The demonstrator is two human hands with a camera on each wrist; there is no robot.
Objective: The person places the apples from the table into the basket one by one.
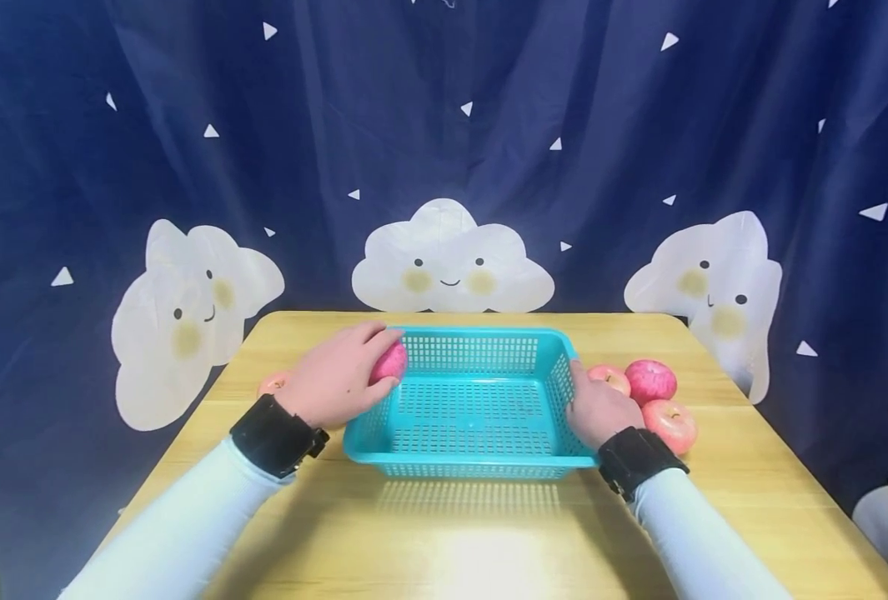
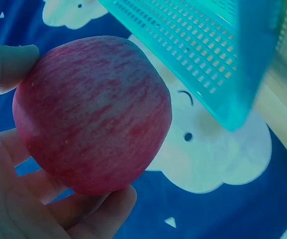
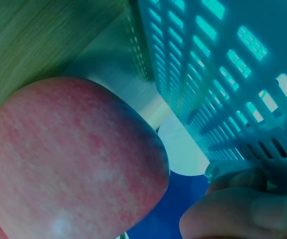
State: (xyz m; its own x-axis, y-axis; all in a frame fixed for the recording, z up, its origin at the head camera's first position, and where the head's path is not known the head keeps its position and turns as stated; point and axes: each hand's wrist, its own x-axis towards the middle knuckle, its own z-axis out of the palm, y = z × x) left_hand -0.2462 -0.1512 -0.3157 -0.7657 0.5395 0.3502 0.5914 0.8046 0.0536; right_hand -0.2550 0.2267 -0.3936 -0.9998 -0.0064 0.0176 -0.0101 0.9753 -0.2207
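My left hand [image 1: 341, 375] grips a red apple [image 1: 390, 363] over the left end of the turquoise basket [image 1: 474, 460]. In the left wrist view, thumb and fingers curve around that apple [image 2: 93, 114], with the perforated basket wall [image 2: 193, 55] beyond it. At the basket's right end, my right hand [image 1: 601, 410] holds the rim. The right wrist view has fingertips [image 3: 238, 211] at the basket's slotted wall [image 3: 198, 84], and a pinkish apple [image 3: 78, 159] large in front. No fruit shows inside the basket.
Right of the basket, a pale apple [image 1: 609, 379], a deep red apple [image 1: 650, 382] and a pink apple [image 1: 670, 425] sit grouped on the wooden table [image 1: 474, 542]. Another apple [image 1: 273, 382] is partly hidden behind my left hand. A dark blue curtain [image 1: 444, 100] hangs behind.
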